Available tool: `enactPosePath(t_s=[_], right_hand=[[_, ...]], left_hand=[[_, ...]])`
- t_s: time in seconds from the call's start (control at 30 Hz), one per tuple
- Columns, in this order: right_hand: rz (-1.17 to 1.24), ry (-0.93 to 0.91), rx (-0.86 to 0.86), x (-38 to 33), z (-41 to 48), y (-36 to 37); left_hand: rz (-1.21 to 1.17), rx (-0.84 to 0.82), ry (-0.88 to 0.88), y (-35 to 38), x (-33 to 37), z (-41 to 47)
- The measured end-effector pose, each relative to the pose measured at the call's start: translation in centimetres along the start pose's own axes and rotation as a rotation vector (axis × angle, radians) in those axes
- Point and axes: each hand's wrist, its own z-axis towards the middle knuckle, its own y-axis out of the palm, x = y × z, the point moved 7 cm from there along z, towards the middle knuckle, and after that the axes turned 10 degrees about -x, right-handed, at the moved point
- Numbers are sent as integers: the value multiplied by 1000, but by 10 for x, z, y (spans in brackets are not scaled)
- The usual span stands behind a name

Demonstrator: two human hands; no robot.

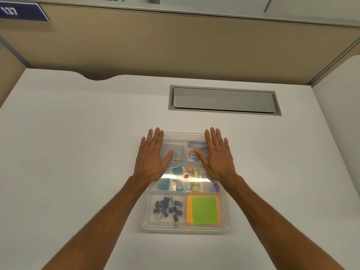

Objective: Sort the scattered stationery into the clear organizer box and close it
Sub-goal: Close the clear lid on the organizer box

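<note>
Dark blue: binder clips, nearward of the left hand. Lime green over orange: sticky notes, nearward of the right hand.

White desk with a grey cable hatch, beige partition behind, blue numbered sign top left.

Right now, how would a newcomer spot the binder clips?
On the white desk sits a clear organizer box. Its near-left compartment holds the binder clips: a loose heap of small dark-blue clips with wire handles, beside the flat green and orange sticky notes.
</note>
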Motion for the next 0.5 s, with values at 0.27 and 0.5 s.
enactPosePath(t_s=[0.27, 0.5], right_hand=[[-102, 92, -24, -8, -15, -14], [174, 107, 27, -25, -135, 6]], left_hand=[[170, -19, -6, -9, 12, -16], [55, -14, 66, 26, 22, -128]])
